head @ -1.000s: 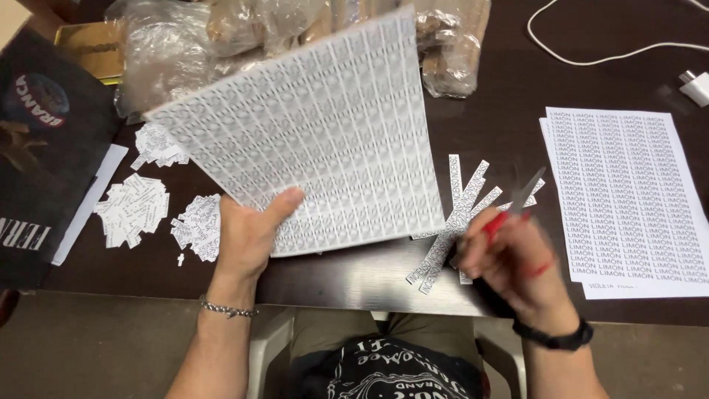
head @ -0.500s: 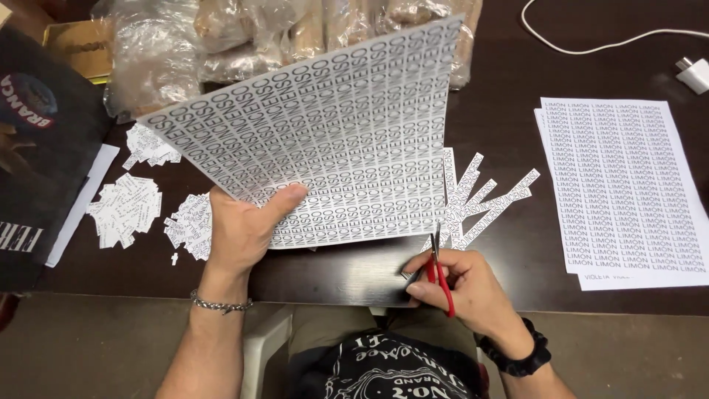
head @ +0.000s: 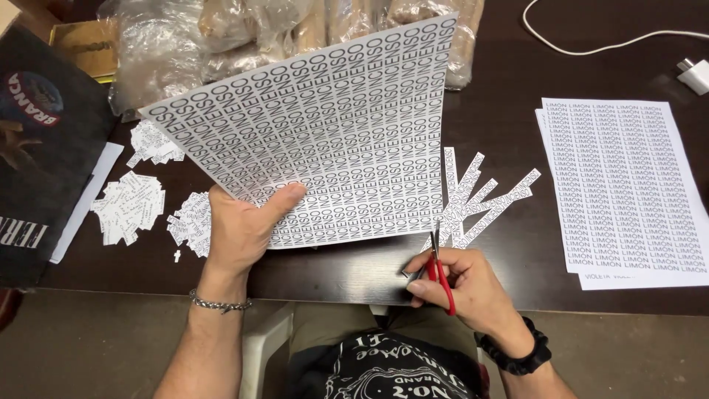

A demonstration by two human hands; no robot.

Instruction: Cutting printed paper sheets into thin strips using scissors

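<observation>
My left hand (head: 240, 229) grips the lower left edge of a large white sheet (head: 332, 133) printed with rows of small labels, held tilted above the dark table (head: 502, 66). My right hand (head: 465, 284) holds red-handled scissors (head: 437, 262) near the table's front edge, blades pointing up toward the sheet's lower right corner. Several cut paper strips (head: 480, 196) lie fanned out just right of the sheet.
Piles of small cut labels (head: 129, 207) lie at the left beside a dark box (head: 37, 148). A stack of printed sheets (head: 628, 185) lies at the right. Clear plastic bags (head: 185, 37) sit at the back, with a white cable (head: 613, 41) and plug (head: 694, 74).
My right hand has come in from the right and down to the front edge, scissors now upright under the sheet's corner. The sheet has tilted slightly.
</observation>
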